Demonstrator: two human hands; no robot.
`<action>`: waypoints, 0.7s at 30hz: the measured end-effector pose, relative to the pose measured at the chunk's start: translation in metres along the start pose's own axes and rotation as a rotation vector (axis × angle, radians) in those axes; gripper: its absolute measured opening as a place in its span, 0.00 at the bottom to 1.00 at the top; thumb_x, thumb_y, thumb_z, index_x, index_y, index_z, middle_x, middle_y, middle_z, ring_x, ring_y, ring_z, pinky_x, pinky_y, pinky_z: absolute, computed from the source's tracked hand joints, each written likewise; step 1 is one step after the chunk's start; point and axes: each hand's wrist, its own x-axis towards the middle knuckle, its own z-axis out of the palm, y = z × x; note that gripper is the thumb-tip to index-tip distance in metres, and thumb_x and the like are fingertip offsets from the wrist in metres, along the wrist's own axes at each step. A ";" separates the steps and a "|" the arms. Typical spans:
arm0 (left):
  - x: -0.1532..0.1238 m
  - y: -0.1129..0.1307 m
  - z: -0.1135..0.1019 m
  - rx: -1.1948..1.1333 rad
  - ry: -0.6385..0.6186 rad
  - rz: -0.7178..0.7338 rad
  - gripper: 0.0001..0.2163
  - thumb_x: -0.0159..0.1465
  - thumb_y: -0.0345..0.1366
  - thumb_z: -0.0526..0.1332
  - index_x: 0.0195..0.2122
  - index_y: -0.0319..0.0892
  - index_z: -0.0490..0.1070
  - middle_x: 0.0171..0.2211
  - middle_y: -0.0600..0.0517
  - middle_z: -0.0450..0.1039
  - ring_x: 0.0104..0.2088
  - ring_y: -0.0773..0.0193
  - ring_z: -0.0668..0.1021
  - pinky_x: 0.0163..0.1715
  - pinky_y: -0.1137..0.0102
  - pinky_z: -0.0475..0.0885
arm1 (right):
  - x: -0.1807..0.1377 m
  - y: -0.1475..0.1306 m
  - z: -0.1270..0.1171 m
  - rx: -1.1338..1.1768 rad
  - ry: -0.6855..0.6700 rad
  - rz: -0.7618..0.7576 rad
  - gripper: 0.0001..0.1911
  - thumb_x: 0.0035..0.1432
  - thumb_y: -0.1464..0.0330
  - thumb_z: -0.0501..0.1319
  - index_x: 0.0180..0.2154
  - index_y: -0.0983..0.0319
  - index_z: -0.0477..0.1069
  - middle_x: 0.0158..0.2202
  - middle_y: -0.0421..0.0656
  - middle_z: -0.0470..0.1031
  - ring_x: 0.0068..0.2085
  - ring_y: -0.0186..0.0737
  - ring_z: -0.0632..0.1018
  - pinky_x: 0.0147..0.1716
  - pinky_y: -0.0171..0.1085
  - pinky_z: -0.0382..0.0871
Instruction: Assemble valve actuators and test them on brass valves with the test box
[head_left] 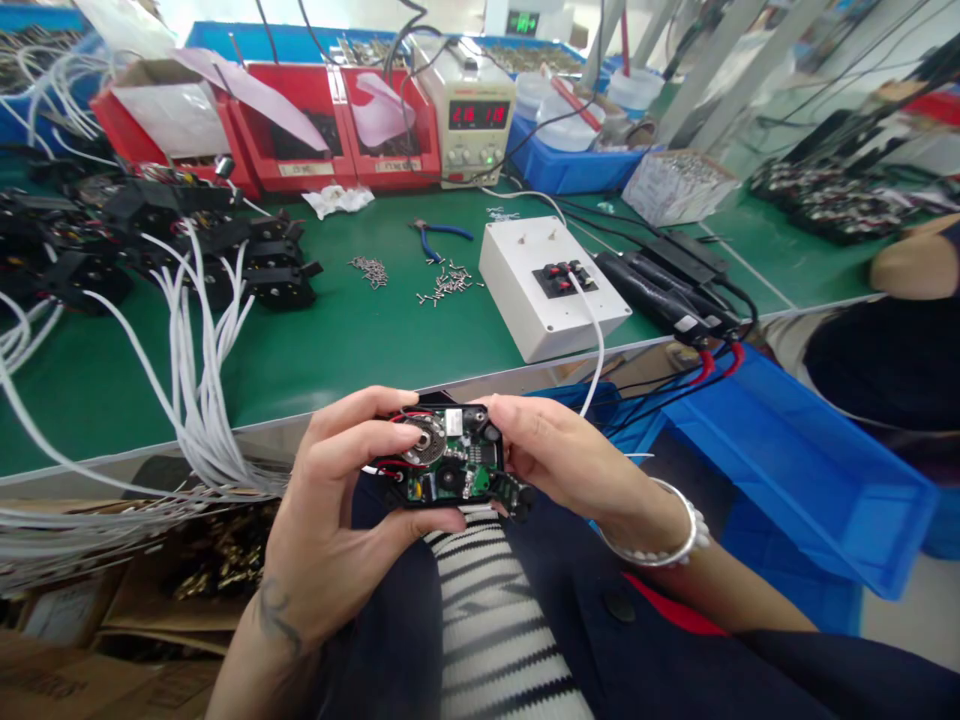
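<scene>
Between my hands, in front of the bench edge, is a small black housing with an exposed green circuit board point(457, 460). It has a round metal part at its left, red wires and a white connector. My left hand point(330, 500) grips its left side, fingers over the top and round part, thumb along the lower edge. My right hand point(562, 460) holds the right side, thumb at the upper right corner; its other fingers are partly hidden behind the housing. A white cable point(596, 340) runs from a white switch box point(525, 290) down behind my right hand.
Blue-handled pliers point(442, 235) and loose screws point(450, 282) lie on the green bench point(360, 340). Black units with white cables point(195, 330) crowd the left. Red bins point(300, 150) and a power supply point(476, 115) stand behind. Blue crates point(817, 480) are lower right; another person's arm point(919, 258) shows at right.
</scene>
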 end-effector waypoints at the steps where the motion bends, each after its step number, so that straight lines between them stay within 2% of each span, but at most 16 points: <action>1: -0.001 0.001 -0.001 0.004 -0.008 0.003 0.23 0.54 0.42 0.77 0.48 0.51 0.73 0.54 0.51 0.73 0.55 0.55 0.78 0.59 0.55 0.75 | -0.001 -0.001 0.001 0.004 0.007 0.005 0.29 0.63 0.44 0.65 0.35 0.66 0.67 0.27 0.40 0.70 0.26 0.30 0.74 0.25 0.26 0.73; 7: -0.004 0.002 -0.002 -0.007 -0.026 -0.011 0.24 0.54 0.40 0.78 0.50 0.52 0.73 0.56 0.51 0.73 0.56 0.54 0.78 0.61 0.54 0.74 | -0.006 -0.003 0.007 -0.015 0.065 -0.004 0.26 0.63 0.47 0.66 0.35 0.65 0.67 0.28 0.39 0.70 0.26 0.31 0.74 0.26 0.27 0.74; 11: -0.007 0.004 -0.001 -0.020 -0.037 -0.003 0.26 0.55 0.38 0.77 0.54 0.55 0.72 0.58 0.52 0.72 0.59 0.55 0.76 0.64 0.56 0.71 | -0.010 -0.004 0.008 -0.098 0.071 -0.037 0.23 0.69 0.49 0.60 0.38 0.64 0.68 0.29 0.40 0.71 0.28 0.33 0.75 0.30 0.29 0.75; 13: -0.010 0.006 0.000 -0.053 -0.045 -0.050 0.32 0.58 0.43 0.75 0.62 0.58 0.67 0.63 0.52 0.70 0.63 0.54 0.73 0.66 0.57 0.69 | -0.012 -0.003 0.010 -0.216 0.099 -0.102 0.20 0.73 0.53 0.56 0.41 0.65 0.70 0.33 0.41 0.73 0.29 0.33 0.76 0.31 0.30 0.75; 16: -0.013 0.011 0.004 -0.097 -0.054 -0.190 0.36 0.63 0.51 0.69 0.70 0.58 0.56 0.69 0.50 0.63 0.68 0.51 0.68 0.67 0.55 0.67 | -0.015 -0.002 0.013 -0.564 0.177 -0.260 0.18 0.75 0.59 0.54 0.51 0.65 0.72 0.38 0.42 0.77 0.32 0.31 0.77 0.32 0.28 0.71; 18: -0.015 0.013 0.007 -0.066 -0.043 -0.238 0.32 0.66 0.51 0.66 0.69 0.57 0.58 0.69 0.50 0.64 0.67 0.51 0.70 0.66 0.57 0.67 | -0.015 0.000 0.016 -0.773 0.182 -0.358 0.18 0.75 0.62 0.54 0.56 0.66 0.71 0.41 0.43 0.78 0.36 0.31 0.79 0.36 0.27 0.71; 21: -0.015 0.015 0.010 -0.005 -0.025 -0.239 0.26 0.68 0.48 0.65 0.66 0.57 0.62 0.63 0.53 0.70 0.62 0.58 0.74 0.62 0.65 0.69 | -0.015 0.002 0.018 -0.872 0.122 -0.453 0.18 0.76 0.66 0.53 0.59 0.67 0.68 0.52 0.46 0.78 0.48 0.33 0.80 0.48 0.27 0.71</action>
